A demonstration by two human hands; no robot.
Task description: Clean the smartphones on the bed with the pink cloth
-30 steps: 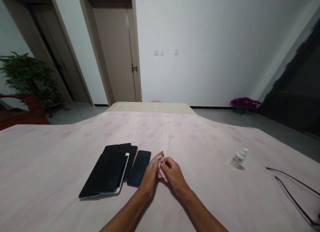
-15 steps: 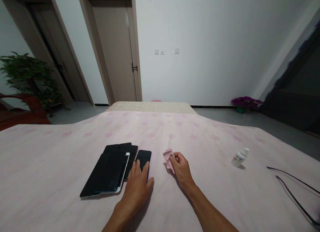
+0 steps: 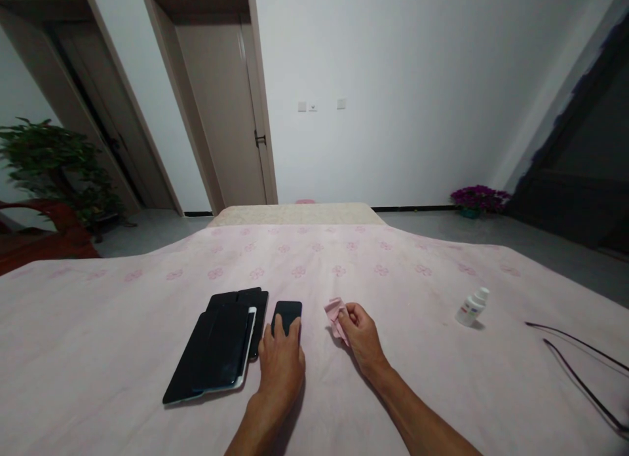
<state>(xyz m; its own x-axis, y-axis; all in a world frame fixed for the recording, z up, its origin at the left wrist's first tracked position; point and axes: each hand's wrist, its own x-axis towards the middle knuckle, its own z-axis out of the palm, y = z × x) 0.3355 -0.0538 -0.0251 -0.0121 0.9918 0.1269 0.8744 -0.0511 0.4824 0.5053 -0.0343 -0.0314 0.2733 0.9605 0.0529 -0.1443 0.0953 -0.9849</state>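
Observation:
A dark phone point(image 3: 287, 308) lies on the pink flowered tablecloth, and my left hand point(image 3: 282, 358) is over its near part with the fingers bent around its sides. Left of it is an overlapping pile of black tablets and phones point(image 3: 216, 348), one with a white edge. My right hand point(image 3: 362, 337) is closed on a crumpled pink cloth point(image 3: 336, 314), pinched between thumb and fingers, just right of the phone. The lower part of the phone is hidden under my left hand.
A small white bottle point(image 3: 472, 307) stands on the right side of the tablecloth point(image 3: 393, 299). Beyond it, two thin dark curved arms, like those of glasses point(image 3: 580, 384), reach in from the right edge.
The phone has shifted slightly right, away from the pile, and a strip of cloth now shows between them. My left hand has moved right with it and its fingers have drawn in.

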